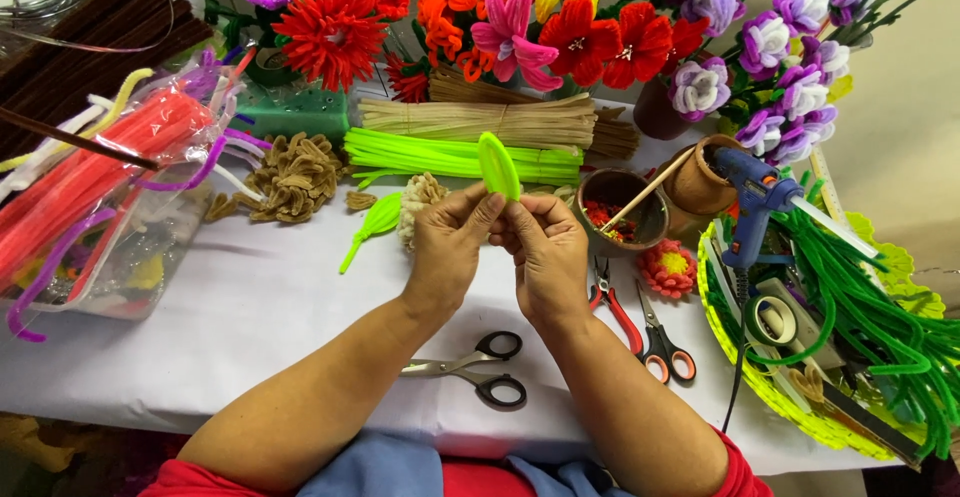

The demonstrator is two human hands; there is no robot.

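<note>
Both hands meet above the middle of the white table (250,307). My left hand (448,249) and my right hand (545,257) together pinch the base of a bright green leaf made of pipe cleaner (498,167), which stands upright between the fingertips. A second green leaf (375,222) with a stem lies on the table just left of my left hand, next to a small cream fuzzy piece (418,202). Black-handled scissors (480,365) lie near my forearms.
Bundles of green (450,157) and tan pipe cleaners (480,122) lie behind the hands, below pipe-cleaner flowers (520,27). Brown petals (290,177) sit left. Red pliers (615,307), small snips (665,342), a bowl (620,212) and a blue glue gun (755,202) in a yellow basket (770,397) are right.
</note>
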